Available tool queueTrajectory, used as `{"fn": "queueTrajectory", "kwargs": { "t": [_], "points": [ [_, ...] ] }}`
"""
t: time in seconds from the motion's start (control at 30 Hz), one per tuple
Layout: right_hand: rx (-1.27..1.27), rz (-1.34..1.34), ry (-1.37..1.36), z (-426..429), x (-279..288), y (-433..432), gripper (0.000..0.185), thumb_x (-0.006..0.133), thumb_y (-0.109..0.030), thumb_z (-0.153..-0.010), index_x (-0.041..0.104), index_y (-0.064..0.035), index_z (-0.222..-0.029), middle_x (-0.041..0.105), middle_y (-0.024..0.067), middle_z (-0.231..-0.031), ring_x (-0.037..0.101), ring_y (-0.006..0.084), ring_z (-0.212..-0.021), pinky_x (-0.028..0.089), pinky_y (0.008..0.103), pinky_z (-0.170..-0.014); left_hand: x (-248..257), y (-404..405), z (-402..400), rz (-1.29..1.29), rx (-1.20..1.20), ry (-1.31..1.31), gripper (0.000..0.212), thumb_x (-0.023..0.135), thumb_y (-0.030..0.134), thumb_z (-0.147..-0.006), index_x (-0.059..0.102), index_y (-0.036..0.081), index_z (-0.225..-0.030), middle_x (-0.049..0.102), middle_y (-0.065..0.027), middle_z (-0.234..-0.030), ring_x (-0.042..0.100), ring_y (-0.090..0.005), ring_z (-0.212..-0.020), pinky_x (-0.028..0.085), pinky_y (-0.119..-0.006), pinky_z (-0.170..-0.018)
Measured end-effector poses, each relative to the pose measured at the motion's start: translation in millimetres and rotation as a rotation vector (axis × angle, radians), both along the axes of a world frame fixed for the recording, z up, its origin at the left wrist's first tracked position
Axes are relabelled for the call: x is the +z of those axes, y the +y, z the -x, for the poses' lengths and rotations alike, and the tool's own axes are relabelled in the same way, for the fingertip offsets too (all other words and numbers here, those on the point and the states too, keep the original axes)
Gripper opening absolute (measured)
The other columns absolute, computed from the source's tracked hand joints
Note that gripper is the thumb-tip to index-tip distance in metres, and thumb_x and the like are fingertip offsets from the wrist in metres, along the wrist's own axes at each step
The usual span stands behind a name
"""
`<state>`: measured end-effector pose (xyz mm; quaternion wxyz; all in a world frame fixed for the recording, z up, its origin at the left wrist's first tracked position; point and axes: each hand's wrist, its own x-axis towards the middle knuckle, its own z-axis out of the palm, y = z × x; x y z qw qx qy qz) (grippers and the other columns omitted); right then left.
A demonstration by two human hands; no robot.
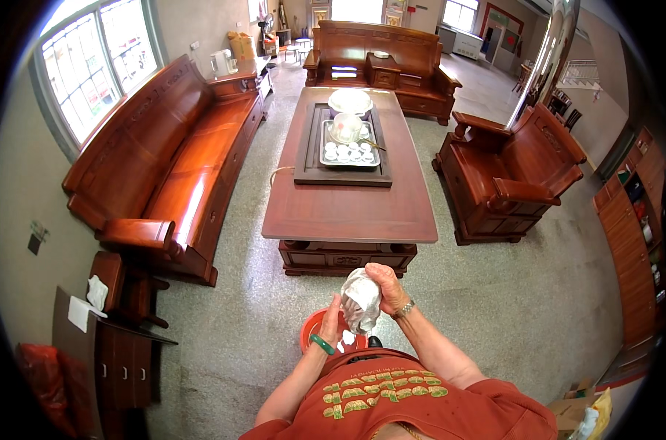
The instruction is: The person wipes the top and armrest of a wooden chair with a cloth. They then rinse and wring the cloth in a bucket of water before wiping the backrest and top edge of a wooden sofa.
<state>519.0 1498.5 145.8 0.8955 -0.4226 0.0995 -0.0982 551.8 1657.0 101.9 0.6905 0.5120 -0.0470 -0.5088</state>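
Note:
A bunched white cloth (361, 300) hangs from my right hand (387, 287), whose fingers are curled around its upper right side. That wrist wears a metal watch. My left hand (329, 322) is held upright along the cloth's left side, fingers extended; any contact with the cloth is hard to make out. A green bangle circles the left wrist. Below both hands a red plastic basin (309, 334) sits on the floor, partly covered by the hands and cloth. White patches show inside it.
Ahead stands a long wooden coffee table (349, 214) bearing a dark tea tray (311, 159) and a metal tray of cups (349, 157). A wooden sofa (184, 181) lines the left, an armchair (509, 159) the right. A dark cabinet (126, 357) is at lower left.

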Motion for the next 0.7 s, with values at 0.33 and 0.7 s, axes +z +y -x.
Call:
{"fn": "queueTrajectory", "kwargs": {
  "t": [0.33,0.7],
  "points": [
    [0.033,0.030,-0.037,1,1,9,0.018,0.058,-0.023,-0.088,0.061,-0.0061,-0.083,0.062,0.0008,-0.078,0.058,0.0088,-0.069,0.049,0.0242,-0.063,-11,-2,0,0.311,0.074,0.442,0.082,0.039,0.073,-0.079,0.028,0.018,-0.139,0.033,-0.0104,-0.141,0.035,-0.0358,-0.127,0.028,-0.067,-0.096],
    [-0.120,-0.067,0.301,11,-63,-26,0.028,0.056,-0.028,-0.090,0.061,-0.0019,-0.098,0.064,0.0080,-0.096,0.061,0.0175,-0.087,0.050,0.0325,-0.080,-18,-9,-35,0.546,0.300,0.297,0.046,0.055,0.033,-0.090,0.050,-0.001,-0.120,0.057,-0.0132,-0.117,0.055,-0.0249,-0.107,0.043,-0.039,-0.094]
  ]
}}
